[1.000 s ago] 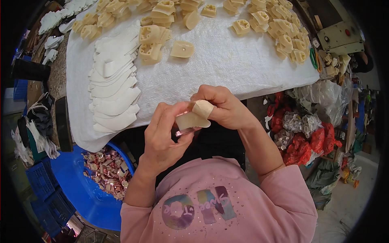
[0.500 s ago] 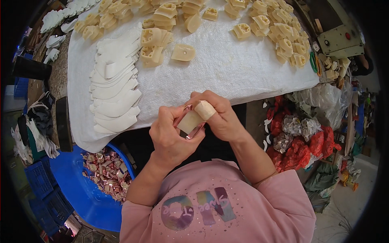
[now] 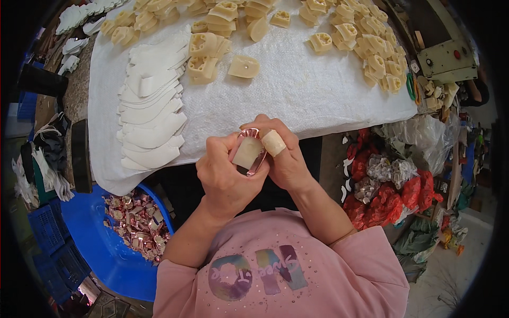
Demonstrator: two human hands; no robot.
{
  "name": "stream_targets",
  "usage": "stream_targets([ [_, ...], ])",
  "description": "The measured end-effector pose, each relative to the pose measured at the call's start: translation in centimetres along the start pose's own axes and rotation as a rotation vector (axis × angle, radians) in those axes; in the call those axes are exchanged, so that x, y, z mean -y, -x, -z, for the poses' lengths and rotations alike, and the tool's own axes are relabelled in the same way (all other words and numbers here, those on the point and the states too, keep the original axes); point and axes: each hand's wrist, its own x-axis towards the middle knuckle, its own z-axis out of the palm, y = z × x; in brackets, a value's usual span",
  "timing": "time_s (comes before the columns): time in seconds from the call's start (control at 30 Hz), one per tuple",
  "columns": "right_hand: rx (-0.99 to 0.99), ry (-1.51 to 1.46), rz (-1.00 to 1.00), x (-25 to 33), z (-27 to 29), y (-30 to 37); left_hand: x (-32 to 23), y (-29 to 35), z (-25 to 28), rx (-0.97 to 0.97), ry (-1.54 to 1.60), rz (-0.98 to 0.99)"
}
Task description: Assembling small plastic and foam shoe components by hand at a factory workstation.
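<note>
Between my two hands is a shoe heel (image 3: 246, 155) wrapped in shiny pink metallic covering, its pale flat face turned up. The pink edge is gathered in pleats round the far rim of that face. My left hand (image 3: 221, 168) is closed round the heel's left and near sides. On the other side my right hand (image 3: 289, 159) grips it, its thumb, with cream tape round it, by the pleated rim. Nearby on the table, overlapping white cut sheets (image 3: 151, 119) lie in a long row. A bare cream heel (image 3: 244, 67) rests flat beside two stacked ones.
Many cream heels (image 3: 371, 47) crowd the far side of the cloth-covered table (image 3: 297, 90). A blue tub (image 3: 101, 254) holding pink-wrapped heels (image 3: 140, 225) is at lower left. Red plastic bags (image 3: 382, 204) and clear bags lie at right. Scissors with green handles (image 3: 410, 86) sit at the right edge.
The heel has turned more upright in my hands, and the pink covering now shows as a pleated rim round its far end. My right thumb has shifted slightly right, off the pale face.
</note>
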Motion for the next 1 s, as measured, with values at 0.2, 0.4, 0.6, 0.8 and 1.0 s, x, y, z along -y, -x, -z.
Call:
stream_targets([
  [0.2,-0.056,0.493,0.118,0.6,-0.5,-0.2,0.6,-0.1,0.1,-0.007,-0.06,-0.049],
  [0.4,0.056,0.074,-0.06,0.2,0.6,-0.1,0.7,-0.1,1.0,0.065,-0.053,0.036],
  [0.6,-0.021,0.376,0.018,0.8,-0.4,0.2,0.6,0.1,0.6,0.025,-0.056,0.019],
  [0.8,0.088,0.177,-0.119,1.3,1.0,-0.4,1.2,-0.6,2.4,0.226,0.476,0.512],
  [1.0,0.207,0.355,-0.003,2.0,0.4,-0.4,2.1,-0.3,3.7,0.556,1.167,0.767],
])
